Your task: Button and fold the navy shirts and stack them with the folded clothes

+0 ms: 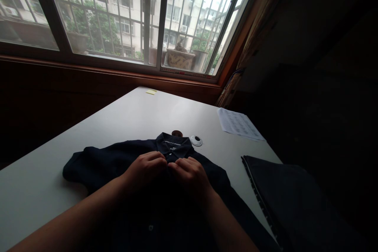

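Note:
A dark navy polo shirt (97, 161) lies flat, front up, on a white table (141, 114), its collar pointing toward the window. My left hand (146, 171) and my right hand (190, 175) rest side by side on the shirt's placket just below the collar. Both have fingers curled in, pinching the fabric at the button strip. A white button (151, 228) shows lower down on the shirt front.
A folded dark garment (283, 189) lies at the table's right edge. A printed sheet of paper (239, 124), a small white round object (196, 140), a brown round object (176, 133) and a yellow sticky note (151, 91) lie farther back. A barred window stands behind.

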### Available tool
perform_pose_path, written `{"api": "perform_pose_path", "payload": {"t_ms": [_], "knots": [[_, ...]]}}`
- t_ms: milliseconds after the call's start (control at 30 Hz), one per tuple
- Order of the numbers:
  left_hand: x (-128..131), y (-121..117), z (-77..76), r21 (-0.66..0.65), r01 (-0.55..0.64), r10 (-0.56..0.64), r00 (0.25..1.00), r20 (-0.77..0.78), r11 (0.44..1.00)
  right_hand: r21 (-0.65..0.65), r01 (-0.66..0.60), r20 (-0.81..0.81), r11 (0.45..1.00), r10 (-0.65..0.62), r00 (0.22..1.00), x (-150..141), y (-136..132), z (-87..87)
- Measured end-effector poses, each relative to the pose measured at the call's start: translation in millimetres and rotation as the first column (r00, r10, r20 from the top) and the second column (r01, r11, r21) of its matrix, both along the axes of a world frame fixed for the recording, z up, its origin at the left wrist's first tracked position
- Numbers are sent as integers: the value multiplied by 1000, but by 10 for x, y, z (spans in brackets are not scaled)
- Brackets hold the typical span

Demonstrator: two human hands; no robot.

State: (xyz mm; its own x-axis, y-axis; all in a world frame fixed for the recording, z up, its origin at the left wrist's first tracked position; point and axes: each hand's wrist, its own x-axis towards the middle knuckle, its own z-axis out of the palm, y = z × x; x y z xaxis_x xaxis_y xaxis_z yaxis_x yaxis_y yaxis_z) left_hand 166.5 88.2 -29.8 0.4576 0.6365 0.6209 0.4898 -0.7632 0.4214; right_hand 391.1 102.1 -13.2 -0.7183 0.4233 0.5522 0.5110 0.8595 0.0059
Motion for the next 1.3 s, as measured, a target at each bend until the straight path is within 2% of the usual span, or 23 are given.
{"api": "perform_pose_path", "payload": {"t_ms": [333,567,1300], "knots": [[13,-22,53,-24,42,-41,998,55,999,-20,-9,15,1000,10,1000,24,1,-2],[8,-14,37,-41,44,-40,995,87,998,31,-49,20,998,49,999,44,11,21],[29,-52,111,-37,19,-16,997,76,999,37,2,-70,999,0,998,20,2,-53]]}}
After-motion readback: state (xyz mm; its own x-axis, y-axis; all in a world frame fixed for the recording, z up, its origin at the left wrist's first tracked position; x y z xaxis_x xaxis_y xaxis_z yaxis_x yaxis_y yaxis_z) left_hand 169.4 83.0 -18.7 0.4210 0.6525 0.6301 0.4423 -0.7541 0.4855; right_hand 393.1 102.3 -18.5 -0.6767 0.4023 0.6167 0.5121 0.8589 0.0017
